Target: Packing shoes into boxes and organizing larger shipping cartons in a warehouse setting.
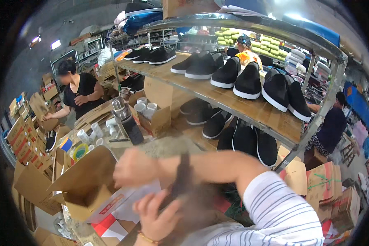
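My right arm, in a white striped sleeve, reaches leftward across the bench. Motion smears my right hand above an open cardboard box; whether its curled fingers hold anything is unclear. Below it, my left hand, with a thin bracelet at the wrist, has its fingers apart. A dark blurred strip runs from my right wrist toward my left fingers; its kind cannot be made out. The box's pale printed flap lies beside both hands.
A metal-framed rack bears black slip-on shoes ahead and right. A carton of white cups or rolls, a dark bottle and yellow-green tape stand behind my hands. One person works at left, others at right.
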`<state>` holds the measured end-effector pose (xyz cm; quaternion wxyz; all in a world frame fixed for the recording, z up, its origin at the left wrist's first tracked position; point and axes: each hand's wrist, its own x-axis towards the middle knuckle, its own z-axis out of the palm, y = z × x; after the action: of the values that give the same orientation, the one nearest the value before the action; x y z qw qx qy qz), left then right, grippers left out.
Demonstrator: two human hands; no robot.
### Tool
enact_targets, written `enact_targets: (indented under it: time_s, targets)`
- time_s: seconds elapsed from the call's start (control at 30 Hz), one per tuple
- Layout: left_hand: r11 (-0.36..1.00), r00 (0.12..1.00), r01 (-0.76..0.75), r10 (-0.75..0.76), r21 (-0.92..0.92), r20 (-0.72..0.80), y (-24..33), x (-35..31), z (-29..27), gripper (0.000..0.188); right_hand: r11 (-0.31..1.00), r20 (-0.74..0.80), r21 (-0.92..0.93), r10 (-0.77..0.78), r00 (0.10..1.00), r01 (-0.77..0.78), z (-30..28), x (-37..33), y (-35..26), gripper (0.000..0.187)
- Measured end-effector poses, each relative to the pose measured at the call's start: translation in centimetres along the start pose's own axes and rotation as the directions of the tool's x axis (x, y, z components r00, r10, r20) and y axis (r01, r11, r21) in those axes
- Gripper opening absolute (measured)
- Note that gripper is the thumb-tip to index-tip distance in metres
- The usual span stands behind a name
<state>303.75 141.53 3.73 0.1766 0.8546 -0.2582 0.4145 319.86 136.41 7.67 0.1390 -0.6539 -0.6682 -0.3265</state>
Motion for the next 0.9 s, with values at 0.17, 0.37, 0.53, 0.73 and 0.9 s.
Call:
enact_targets:
  time_s: [0.17, 0.37, 0.53, 0.73, 0.9]
  targets:
    - [0.917, 0.956, 0.282, -0.294, 0.284, 0.001, -10.2, -7.1, -5.5, 0.059, 0.651, 0.234, -0.594, 0.702, 0.673, -0.473, -11.5, -3.4, 16.3, 0.029]
    - [0.746, 0.922, 0.275, -0.383, 0.607, 0.052, -15.2, -11.6, -6.4, 0.039, -0.176, -0.472, -0.624, 0.861, 0.188, -0.762, -26.0, -19.6, 26.7, 0.056]
    - [0.604, 0.767, 0.414, -0.635, 0.681, 0.098, -15.7, -13.8, -6.1, 0.011, -0.126, -0.182, -0.378, 0.981, -0.060, -0.917, -21.9, -22.1, 27.3, 0.079]
    - [0.557, 0.652, 0.525, -0.749, 0.643, 0.116, -13.1, -11.6, -6.2, 0.009, 0.151, -0.423, -0.322, 0.861, 0.284, -0.935, -22.8, -17.4, 27.2, 0.033]
    - [0.821, 0.860, 0.493, -0.509, 0.288, -0.019, -11.5, -6.5, -5.3, 0.037, 0.499, -0.041, 0.325, 0.856, 0.516, -0.803, -18.1, -6.5, 17.1, 0.015]
